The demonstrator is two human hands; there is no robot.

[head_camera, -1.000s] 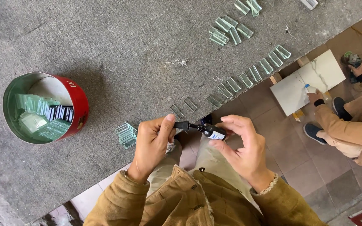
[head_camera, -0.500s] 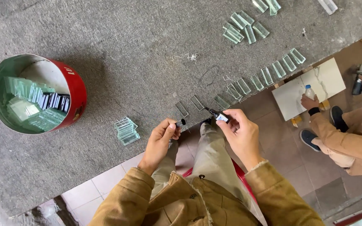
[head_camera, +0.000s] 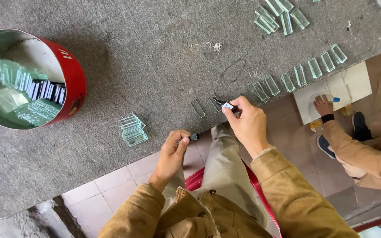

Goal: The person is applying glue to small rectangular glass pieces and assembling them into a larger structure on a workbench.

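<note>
now right hand (head_camera: 248, 125) forward, left hand (head_camera: 173, 150) apart

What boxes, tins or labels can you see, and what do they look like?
Round tin: far left on the grey table, red outside with pale lettering, green rim, full of glass pieces.
Small tube: in the right hand, dark with a pale label.
No signs or screens.

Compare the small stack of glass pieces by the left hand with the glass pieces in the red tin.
The small stack lies loose on the grey mat, pieces flat atop one another; the tin's glass sits inside the red tin, many pieces on edge. The stack is few pieces; the tin holds far more. Both are clear, greenish rectangles.
</note>
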